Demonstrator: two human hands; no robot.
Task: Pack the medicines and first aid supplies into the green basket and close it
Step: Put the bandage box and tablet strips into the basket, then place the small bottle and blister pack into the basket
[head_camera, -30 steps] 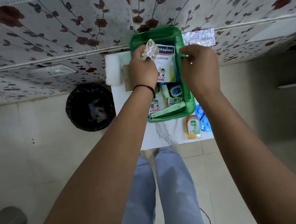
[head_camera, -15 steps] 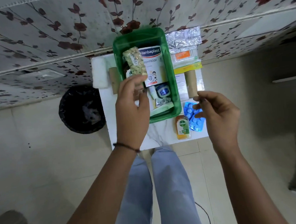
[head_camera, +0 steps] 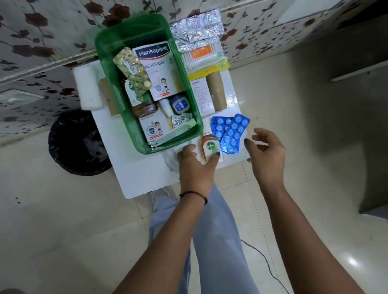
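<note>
The green basket (head_camera: 120, 99) stands open on a small white table (head_camera: 140, 177). It holds a Hansaplast box (head_camera: 157, 69), a gold pill strip (head_camera: 132, 70) lying on top, a blue jar (head_camera: 179, 104) and several small packs. Just off the basket's near right corner lies a Dettol bottle (head_camera: 208, 146). My left hand (head_camera: 195, 169) is at the bottle's near end, fingers apart, thumb on the bottle, which rests on the table. Two blue blister strips (head_camera: 231, 133) lie beside the bottle. Right of them, my right hand (head_camera: 266, 156) hovers open and holds nothing.
To the right of the basket lie silver foil strips (head_camera: 197, 29), a cotton bud pack (head_camera: 203, 54), a white leaflet box (head_camera: 200, 95) and a brown roll (head_camera: 217, 92). A white roll (head_camera: 87, 91) lies to its left. A black bin (head_camera: 78, 142) stands on the floor at the left.
My left hand let go of the gold pill strip in the basket and drew back to the Dettol bottle. My right hand left the basket rim and came down beside the blue strips.
</note>
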